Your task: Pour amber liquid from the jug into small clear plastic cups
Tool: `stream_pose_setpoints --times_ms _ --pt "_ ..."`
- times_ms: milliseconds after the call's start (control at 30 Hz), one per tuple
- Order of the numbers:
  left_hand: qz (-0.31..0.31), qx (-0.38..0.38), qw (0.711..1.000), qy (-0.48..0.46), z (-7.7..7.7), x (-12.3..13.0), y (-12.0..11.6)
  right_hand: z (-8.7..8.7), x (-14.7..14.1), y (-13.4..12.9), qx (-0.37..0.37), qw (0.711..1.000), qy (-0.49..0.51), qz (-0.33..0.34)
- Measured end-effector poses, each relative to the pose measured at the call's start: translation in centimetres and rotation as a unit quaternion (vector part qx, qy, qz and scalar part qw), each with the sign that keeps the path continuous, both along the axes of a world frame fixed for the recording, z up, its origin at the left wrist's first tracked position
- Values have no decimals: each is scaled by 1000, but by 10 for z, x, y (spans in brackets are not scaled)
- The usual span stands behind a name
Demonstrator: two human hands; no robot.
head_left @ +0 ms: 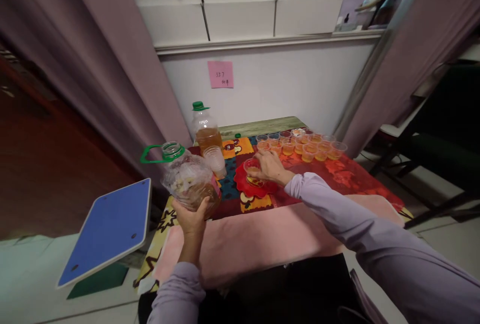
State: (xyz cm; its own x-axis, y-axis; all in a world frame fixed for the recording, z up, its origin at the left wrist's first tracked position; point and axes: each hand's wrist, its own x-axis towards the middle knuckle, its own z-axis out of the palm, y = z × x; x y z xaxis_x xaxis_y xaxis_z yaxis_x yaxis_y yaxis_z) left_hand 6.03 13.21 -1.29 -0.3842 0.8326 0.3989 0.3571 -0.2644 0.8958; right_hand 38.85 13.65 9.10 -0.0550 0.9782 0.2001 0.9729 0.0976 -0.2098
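My left hand (193, 216) is wrapped around the lower side of a large clear plastic jug (189, 179), which leans with amber liquid low inside. Its mouth is uncapped and a green ring handle (152, 154) sticks out to the left. My right hand (270, 166) has its fingers closed on the rim of a clear plastic cup (252, 168) over a red scalloped plate (240, 181). How much the cup holds is hard to make out. Beyond that hand, several clear cups of amber liquid (309, 151) stand in rows.
A second jug (208, 131) with a green cap stands behind, beside a stack of nested cups (215, 160). A loose green cap (237, 135) lies near the table's back edge. Pink cloth (258, 244) covers the front edge. A blue-topped stool (108, 229) is at left, a dark chair (446, 129) at right.
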Motion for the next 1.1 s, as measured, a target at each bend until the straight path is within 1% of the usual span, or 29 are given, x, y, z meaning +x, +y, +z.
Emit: stream_pose_setpoints --times_ms 100,200,333,400,467,600,733,867,1100 --pt "9 -22 1000 -2 3 -2 1 3 28 5 71 996 43 -12" --pt "3 -13 1000 -9 7 -1 0 2 72 9 105 991 56 -55" --pt "13 -13 1000 -5 10 1 -1 -10 129 6 95 988 5 -119" --pt "17 -21 1000 -3 9 1 -1 -20 149 3 77 986 -24 -143" --pt "15 -26 1000 -5 8 0 0 -31 163 2 59 985 -43 -159" --pt "4 -20 1000 -19 6 -1 1 -48 176 3 25 980 -60 -188" --pt "5 -14 1000 -24 4 -1 1 -57 182 4 20 978 -63 -199" --pt "19 -20 999 -18 2 -3 2 -58 185 5 23 976 -78 -201" --pt "21 -22 999 -19 -2 -5 4 -49 180 7 -20 976 -110 -189"
